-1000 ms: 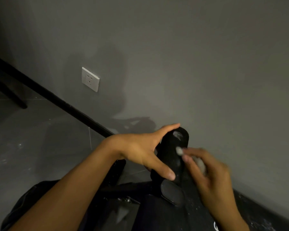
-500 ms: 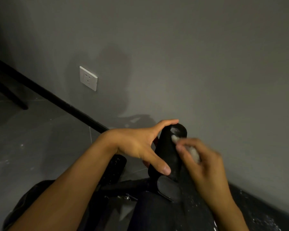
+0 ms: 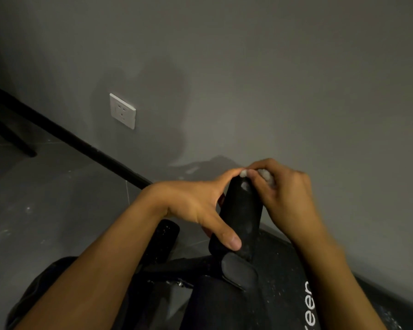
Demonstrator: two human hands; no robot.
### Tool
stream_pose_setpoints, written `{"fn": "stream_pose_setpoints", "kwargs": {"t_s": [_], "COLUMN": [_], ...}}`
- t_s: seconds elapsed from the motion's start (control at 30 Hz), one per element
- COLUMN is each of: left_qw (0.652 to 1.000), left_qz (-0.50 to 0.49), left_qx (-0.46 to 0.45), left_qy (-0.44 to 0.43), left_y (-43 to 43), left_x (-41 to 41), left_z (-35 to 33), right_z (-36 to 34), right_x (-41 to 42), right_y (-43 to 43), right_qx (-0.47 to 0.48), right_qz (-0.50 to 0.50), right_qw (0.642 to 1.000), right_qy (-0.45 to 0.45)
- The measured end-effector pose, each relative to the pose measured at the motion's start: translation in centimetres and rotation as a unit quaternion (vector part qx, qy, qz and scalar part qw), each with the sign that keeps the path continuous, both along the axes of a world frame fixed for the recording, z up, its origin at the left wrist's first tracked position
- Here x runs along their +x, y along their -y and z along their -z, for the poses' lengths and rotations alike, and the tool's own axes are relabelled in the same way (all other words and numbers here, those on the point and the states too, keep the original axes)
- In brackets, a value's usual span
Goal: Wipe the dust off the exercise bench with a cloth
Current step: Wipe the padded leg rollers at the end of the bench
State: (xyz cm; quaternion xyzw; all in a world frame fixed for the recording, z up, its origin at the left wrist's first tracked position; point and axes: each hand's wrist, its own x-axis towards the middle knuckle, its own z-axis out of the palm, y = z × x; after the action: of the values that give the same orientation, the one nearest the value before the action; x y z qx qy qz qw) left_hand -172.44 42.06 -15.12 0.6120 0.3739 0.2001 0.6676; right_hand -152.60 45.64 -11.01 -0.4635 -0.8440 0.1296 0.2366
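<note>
The exercise bench (image 3: pixel 284 294) fills the bottom of the view, standing on the floor (image 3: pixel 57 198) close to the foot of the wall (image 3: pixel 248 67). It is black, and its long pad is sprinkled with white specks. White lettering (image 3: pixel 310 303) runs along the pad at the bottom edge; only "een" can be read, the rest is cut off or hidden by the right forearm.

Two foam rollers show. The nearer foam roller (image 3: pixel 243 210) rises tilted from the frame, black with a pale dusty smudge just under its top end and a faint grey film lower down. The second roller (image 3: pixel 165 236) lies lower to the left, also speckled.

One cloth (image 3: pixel 266 177) – a small white wad – sits at the top end of the nearer roller, bunched inside the right grip (image 3: pixel 286 194), whose fingers curl round it and press it to the foam. The left grip (image 3: pixel 196 203) clasps the same roller from the left side: thumb laid across its lower front, forefinger stretched up to the top end, touching the right fingertips.

On the wall, one white socket (image 3: pixel 122 110) sits above a black skirting (image 3: pixel 81 141). A dark furniture leg (image 3: pixel 10 136) stands at the floor's left edge.
</note>
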Motion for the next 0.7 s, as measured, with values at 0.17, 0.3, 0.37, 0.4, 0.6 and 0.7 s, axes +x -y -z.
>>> {"fn": "stream_pose_setpoints", "kwargs": {"t_s": [0.17, 0.3, 0.37, 0.4, 0.6, 0.7], "left_qw": [0.999, 0.999, 0.999, 0.999, 0.997, 0.997], "left_qz": [0.010, 0.011, 0.012, 0.012, 0.025, 0.028], "left_qx": [0.001, 0.003, 0.009, 0.009, -0.015, -0.020], "left_qy": [-0.038, -0.045, -0.049, -0.051, -0.065, -0.068], "left_y": [-0.2, -0.3, -0.3, -0.2, 0.0, 0.0], "left_x": [-0.1, -0.3, -0.3, -0.3, -0.6, -0.6], "left_z": [0.5, 0.2, -0.1, -0.3, 0.0, -0.1], "right_z": [-0.6, -0.7, -0.3, -0.1, -0.7, -0.2], "right_x": [1.1, -0.1, -1.0, -1.2, 0.4, 0.8], "right_y": [5.1, 2.2, -0.5, -1.4, 3.8, 6.6], "right_qx": [-0.037, 0.012, 0.036, 0.035, 0.004, -0.003], "right_qz": [-0.077, -0.044, -0.009, 0.007, -0.024, -0.044], "right_qw": [0.996, 0.998, 0.997, 0.997, 1.000, 0.999], "right_qy": [-0.011, 0.037, 0.063, 0.065, 0.016, -0.009]}}
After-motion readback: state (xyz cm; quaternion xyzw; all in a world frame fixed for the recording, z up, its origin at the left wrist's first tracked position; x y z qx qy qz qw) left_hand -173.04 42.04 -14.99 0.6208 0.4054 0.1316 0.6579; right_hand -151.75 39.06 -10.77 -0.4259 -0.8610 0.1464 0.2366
